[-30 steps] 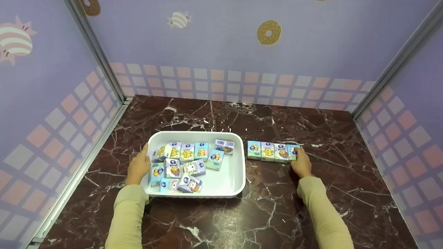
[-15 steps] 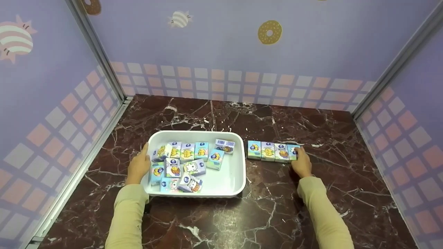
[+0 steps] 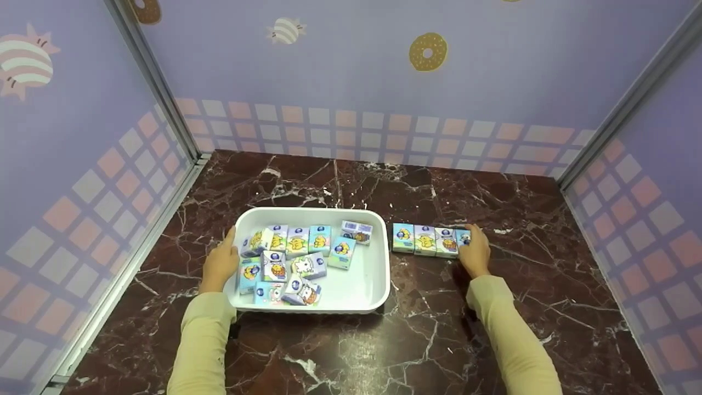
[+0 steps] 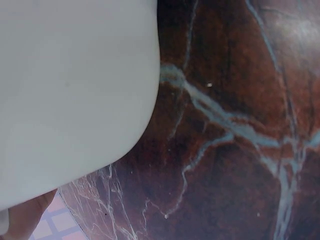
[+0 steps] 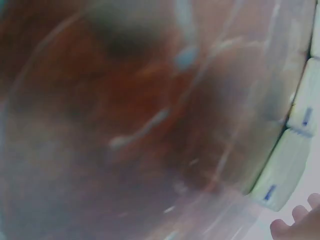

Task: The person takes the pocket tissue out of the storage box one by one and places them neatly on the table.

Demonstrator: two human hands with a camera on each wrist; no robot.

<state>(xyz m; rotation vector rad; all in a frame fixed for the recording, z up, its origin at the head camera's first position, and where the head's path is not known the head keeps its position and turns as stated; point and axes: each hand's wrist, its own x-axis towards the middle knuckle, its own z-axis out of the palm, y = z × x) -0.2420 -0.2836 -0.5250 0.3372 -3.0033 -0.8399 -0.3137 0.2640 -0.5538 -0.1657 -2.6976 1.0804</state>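
Note:
A white tray (image 3: 362,285) holds several small printed packs, among them a green-blue one (image 3: 341,253). The left hand (image 3: 220,264) holds the tray's left side; in the left wrist view a finger of it (image 4: 31,214) shows beside the tray's pale wall (image 4: 75,90). Right of the tray, packs lie side by side in a row, from a blue one (image 3: 403,237) to a blue end pack (image 3: 464,236). Over that end pack's right part lies the right hand (image 3: 475,252), its fingers loosely bent. The right wrist view shows its fingertips (image 5: 299,215) near the row's end (image 5: 282,172).
A dark red marbled tabletop (image 3: 340,351) surrounds the tray and the row. Purple patterned panels stand behind (image 3: 351,66), at the left (image 3: 77,137) and at the right (image 3: 658,164). A metal rail (image 3: 131,285) runs along the left panel's foot.
My right hand has shifted slightly left and away from me, covering the end pack differently. The left hand, tray and packs look unmoved.

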